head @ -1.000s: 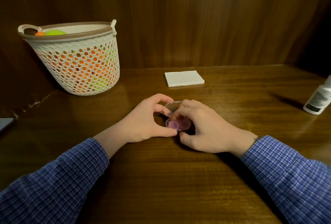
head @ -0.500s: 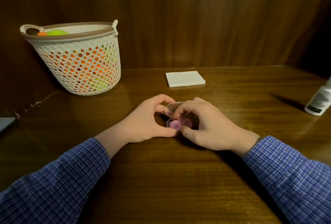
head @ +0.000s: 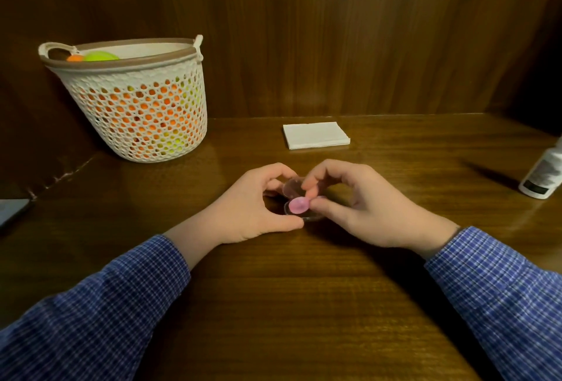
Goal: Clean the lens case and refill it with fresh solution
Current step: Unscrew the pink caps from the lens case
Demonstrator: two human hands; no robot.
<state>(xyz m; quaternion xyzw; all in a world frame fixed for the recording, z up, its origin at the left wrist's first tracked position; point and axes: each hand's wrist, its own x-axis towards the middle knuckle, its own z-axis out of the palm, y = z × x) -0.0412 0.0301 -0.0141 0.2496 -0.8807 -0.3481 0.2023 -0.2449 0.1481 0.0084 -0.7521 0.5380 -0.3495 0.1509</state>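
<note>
Glossy, polished wood table (head: 304, 304); clear plastic lens case (head: 299, 198) at centre; white perforated plastic basket (head: 143, 113) upper left; matt paper napkin stack (head: 316, 134).

Surface: dark wooden table (head: 304, 304)
Back left: perforated white basket (head: 137, 113)
Back centre: folded white tissue (head: 316, 135)
Right edge: white bottle (head: 542, 176)
Centre: lens case (head: 299, 207)

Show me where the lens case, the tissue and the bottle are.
lens case (head: 295, 206), head view, on its pink well.
tissue (head: 316, 135), head view, middle of the folded white pad.
bottle (head: 542, 175), head view, on its white body at the right edge.
</note>
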